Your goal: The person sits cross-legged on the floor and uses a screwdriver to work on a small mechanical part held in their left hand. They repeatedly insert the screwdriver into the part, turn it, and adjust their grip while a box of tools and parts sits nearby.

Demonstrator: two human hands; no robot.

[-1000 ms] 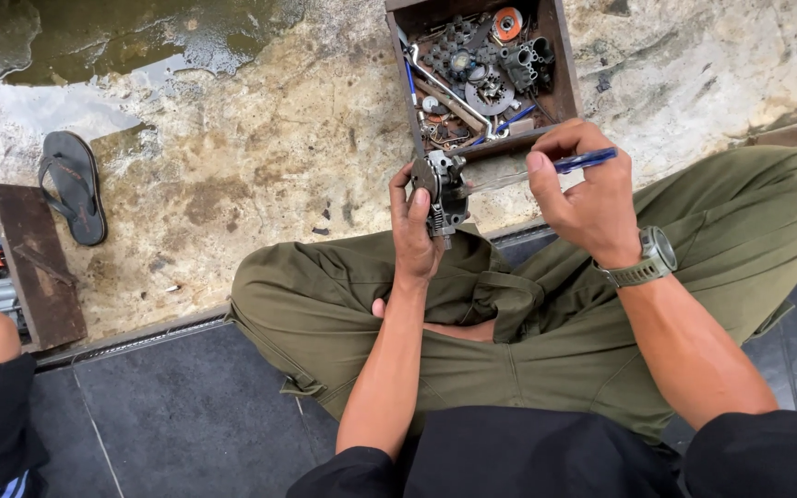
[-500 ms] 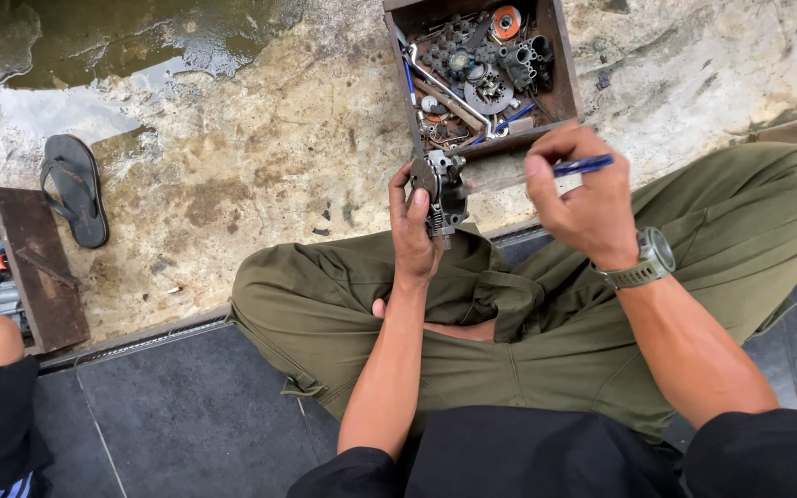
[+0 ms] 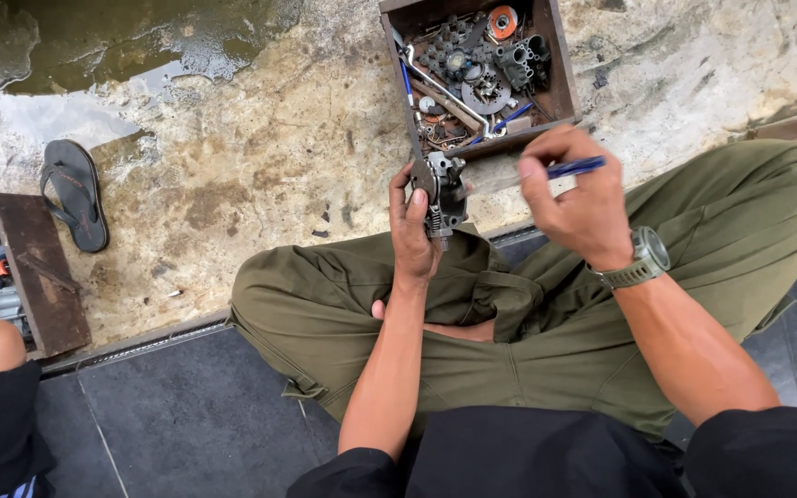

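Left hand (image 3: 414, 235) wrapped tight around dark metal engine part (image 3: 446, 192), held upright above lap, just short of wooden parts box (image 3: 560, 69). Right hand (image 3: 576, 198) pinches blue-handled tool (image 3: 576, 168), fingers closed, tip toward part.

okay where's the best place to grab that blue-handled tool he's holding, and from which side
Grip the blue handle: it sticks out free to the right of the right hand, lying nearly level. Probably come from the right, since the working end is hidden behind the fingers.
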